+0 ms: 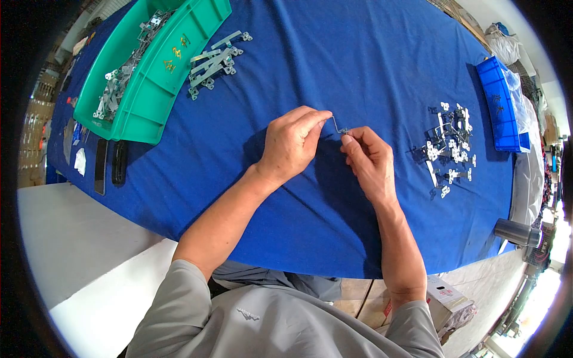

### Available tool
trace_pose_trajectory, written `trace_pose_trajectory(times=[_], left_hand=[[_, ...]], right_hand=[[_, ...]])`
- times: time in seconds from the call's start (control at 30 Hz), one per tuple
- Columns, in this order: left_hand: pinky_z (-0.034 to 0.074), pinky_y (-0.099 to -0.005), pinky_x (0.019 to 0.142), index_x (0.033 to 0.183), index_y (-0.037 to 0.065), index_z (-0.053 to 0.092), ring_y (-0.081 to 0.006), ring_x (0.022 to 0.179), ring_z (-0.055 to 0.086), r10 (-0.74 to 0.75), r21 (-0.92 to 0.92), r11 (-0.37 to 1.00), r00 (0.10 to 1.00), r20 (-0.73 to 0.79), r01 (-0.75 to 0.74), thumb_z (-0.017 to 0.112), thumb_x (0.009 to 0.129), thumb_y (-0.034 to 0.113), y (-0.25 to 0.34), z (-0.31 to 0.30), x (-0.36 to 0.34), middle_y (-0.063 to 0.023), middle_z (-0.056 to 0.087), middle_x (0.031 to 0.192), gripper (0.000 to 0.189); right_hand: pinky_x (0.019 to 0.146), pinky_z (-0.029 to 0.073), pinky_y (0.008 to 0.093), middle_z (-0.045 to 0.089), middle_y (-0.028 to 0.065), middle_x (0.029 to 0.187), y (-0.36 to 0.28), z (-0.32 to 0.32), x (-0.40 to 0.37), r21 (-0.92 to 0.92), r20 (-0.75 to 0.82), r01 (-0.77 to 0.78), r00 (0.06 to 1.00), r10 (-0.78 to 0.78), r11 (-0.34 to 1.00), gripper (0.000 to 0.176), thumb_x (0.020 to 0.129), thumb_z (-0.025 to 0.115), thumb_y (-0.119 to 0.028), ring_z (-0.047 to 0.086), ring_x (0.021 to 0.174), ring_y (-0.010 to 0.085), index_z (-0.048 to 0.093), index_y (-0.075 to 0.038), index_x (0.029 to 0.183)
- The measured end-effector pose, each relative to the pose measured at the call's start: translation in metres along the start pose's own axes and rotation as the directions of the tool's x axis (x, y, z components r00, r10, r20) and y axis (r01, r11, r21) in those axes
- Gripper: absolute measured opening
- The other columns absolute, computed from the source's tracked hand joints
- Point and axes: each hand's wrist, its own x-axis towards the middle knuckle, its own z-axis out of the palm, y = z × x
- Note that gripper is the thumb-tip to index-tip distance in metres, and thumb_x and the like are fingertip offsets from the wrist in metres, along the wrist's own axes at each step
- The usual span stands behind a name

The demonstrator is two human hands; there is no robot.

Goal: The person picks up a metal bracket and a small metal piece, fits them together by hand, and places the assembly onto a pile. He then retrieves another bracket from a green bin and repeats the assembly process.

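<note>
A small bent metal bracket is held up between my two hands, above the blue cloth. My left hand pinches its upper left end between thumb and fingertips. The lower right end sits in the closed fingers of my right hand. To the upper left, a loose pile of flat metal brackets lies on the cloth. On the right lies a scattered pile of bent metal brackets, some with dark parts.
A green bin full of metal pieces stands at the left. A blue bin with clear plastic is at the right edge. Two dark flat objects lie below the green bin, one a black case. A grey cylinder is at lower right.
</note>
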Motion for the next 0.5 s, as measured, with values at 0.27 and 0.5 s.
trace_pose_trajectory(times=[0.27,0.5], left_hand=[[0.058,-0.0404,0.076,0.107,0.000,0.075,-0.0313,0.086,0.070,0.125,0.071,0.990,0.992,-0.031,-0.123,0.066,0.090,-0.004,0.0018,-0.0004,0.0013,-0.0146,0.074,0.097,0.020],[0.057,-0.0405,0.075,0.105,0.001,0.076,-0.0308,0.085,0.070,0.176,0.090,0.980,0.984,0.015,-0.177,0.069,0.086,-0.005,0.0059,0.0011,0.0010,-0.0137,0.074,0.096,0.021]], right_hand=[[0.056,0.049,0.0243,0.063,0.0011,0.073,-0.0019,-0.0001,0.0011,0.020,-0.015,-0.036,0.999,0.036,0.999,0.012,0.100,0.070,-0.012,0.059,0.066,0.0067,0.066,0.000,0.100],[0.053,0.047,0.0231,0.064,0.0019,0.080,0.0070,-0.0034,0.0029,0.022,-0.001,0.060,0.998,-0.060,0.998,0.013,0.102,0.067,-0.014,0.056,0.064,0.0061,0.065,-0.001,0.104]])
